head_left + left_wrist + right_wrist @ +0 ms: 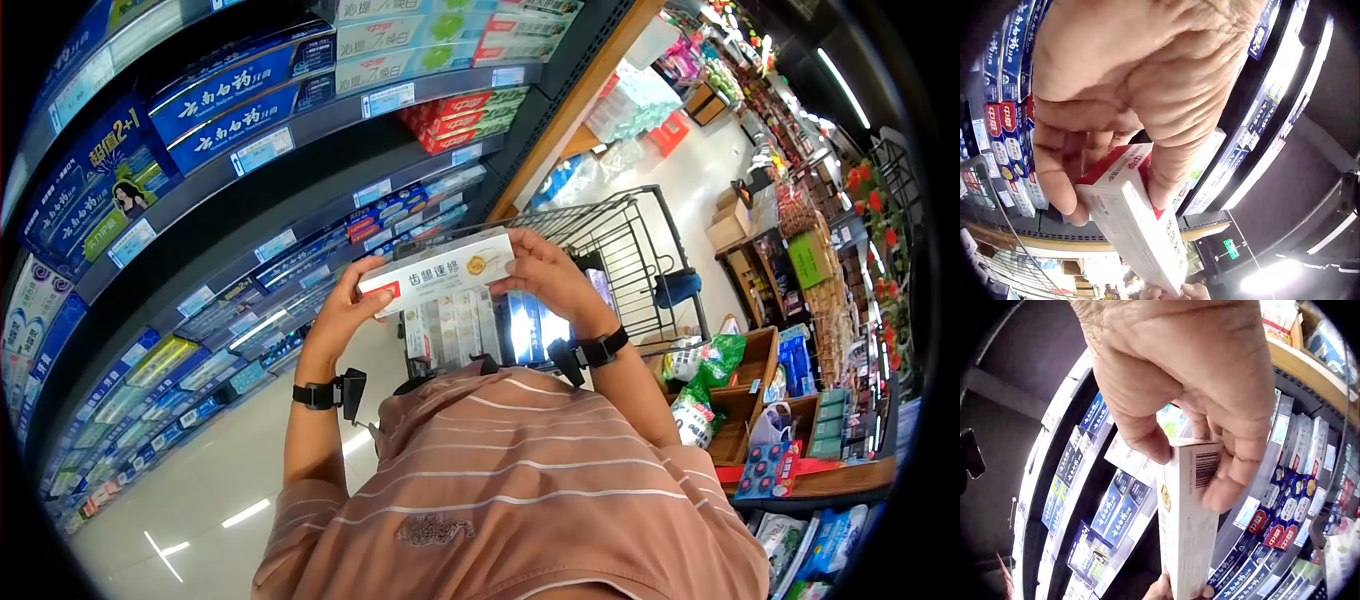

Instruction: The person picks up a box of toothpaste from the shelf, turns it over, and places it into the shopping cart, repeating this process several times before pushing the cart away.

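A long white toothpaste box (440, 272) with dark Chinese lettering, a red end patch and a gold emblem is held up in front of the chest, lettered face upward. My left hand (340, 310) grips its red end, thumb on the printed face; in the left wrist view the fingers wrap the far side of the box (1138, 222). My right hand (555, 280) pinches the opposite end. In the right wrist view, thumb and fingers press on either side of the box (1188, 519), next to a barcode. Beneath it, pale boxes (462, 330) lie in the wire shopping cart (678, 250).
Curved shelves (390, 98) of toothpaste boxes rise at the left, several tiers with price tags. Blue boxes (225, 110) and red ones (460, 120) stand on them. A wooden display stand (745, 375) with bagged goods is at the right. Pale glossy floor (220, 470) shows below.
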The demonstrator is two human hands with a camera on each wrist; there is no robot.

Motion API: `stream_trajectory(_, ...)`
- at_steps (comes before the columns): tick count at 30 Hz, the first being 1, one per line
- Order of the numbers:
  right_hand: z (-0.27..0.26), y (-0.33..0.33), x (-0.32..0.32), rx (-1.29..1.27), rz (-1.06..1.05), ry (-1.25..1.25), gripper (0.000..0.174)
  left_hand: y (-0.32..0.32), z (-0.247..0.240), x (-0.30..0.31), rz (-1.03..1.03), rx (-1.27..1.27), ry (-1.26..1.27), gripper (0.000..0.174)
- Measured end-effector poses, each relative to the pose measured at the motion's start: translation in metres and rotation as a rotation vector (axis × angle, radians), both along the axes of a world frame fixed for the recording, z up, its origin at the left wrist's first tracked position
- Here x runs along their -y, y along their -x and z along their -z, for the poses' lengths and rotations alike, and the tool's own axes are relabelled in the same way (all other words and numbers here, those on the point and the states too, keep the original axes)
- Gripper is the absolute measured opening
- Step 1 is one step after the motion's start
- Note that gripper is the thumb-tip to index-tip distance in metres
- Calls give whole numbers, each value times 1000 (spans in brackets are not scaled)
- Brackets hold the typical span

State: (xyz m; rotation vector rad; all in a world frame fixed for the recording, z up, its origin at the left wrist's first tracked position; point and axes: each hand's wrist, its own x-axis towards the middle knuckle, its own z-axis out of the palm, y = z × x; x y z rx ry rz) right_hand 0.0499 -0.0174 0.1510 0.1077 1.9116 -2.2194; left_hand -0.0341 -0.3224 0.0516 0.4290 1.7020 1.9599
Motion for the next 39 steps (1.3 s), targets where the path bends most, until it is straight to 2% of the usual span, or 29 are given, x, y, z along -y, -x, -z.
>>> stream_trajectory(3,2,-2,-1,-7,14,11,48,0,-8,-6,78,-102,56,64)
stream_trajectory(7,10,-5,-8,0,74,47,48,11,-25,-14,234,-127,188,50)
stream_trajectory(10,25,-8,-14,24,114,103,49,17,-26,-21,205,-285,301,44)
stream_trajectory(13,31,-14,-15,53,209,176,50,32,-23,-25,171,-176,237,40)
stream_trajectory(17,61,-34,-33,97,298,180,47,72,-20,-23,-42,-252,250,37)
stream_trajectory(21,86,-71,-47,195,409,200,46,124,-15,-22,-238,-404,405,43)
stream_trajectory(24,105,-92,-51,262,515,194,42,151,-9,-33,-309,-486,422,45)
stream_trajectory(28,180,-106,-52,262,493,-190,34,191,25,-43,-383,-631,442,47)
stream_trajectory(29,206,-109,-51,173,434,-414,28,199,33,-45,-403,-666,448,47)
stream_trajectory(31,226,-109,-38,-50,404,-773,27,208,39,-49,-437,-692,483,50)
stream_trajectory(32,230,-109,-33,-12,367,-811,28,211,40,-50,-451,-717,504,51)
stream_trajectory(33,247,-110,-32,-195,351,-975,29,214,40,-52,-467,-741,525,51)
stream_trajectory(35,259,-113,-31,-180,250,-1002,29,218,38,-54,-442,-726,559,52)
stream_trajectory(37,274,-113,-35,-267,147,-1013,26,222,44,-56,-427,-746,586,52)
stream_trajectory(39,281,-116,-37,-287,124,-1017,23,222,52,-60,-416,-798,603,50)
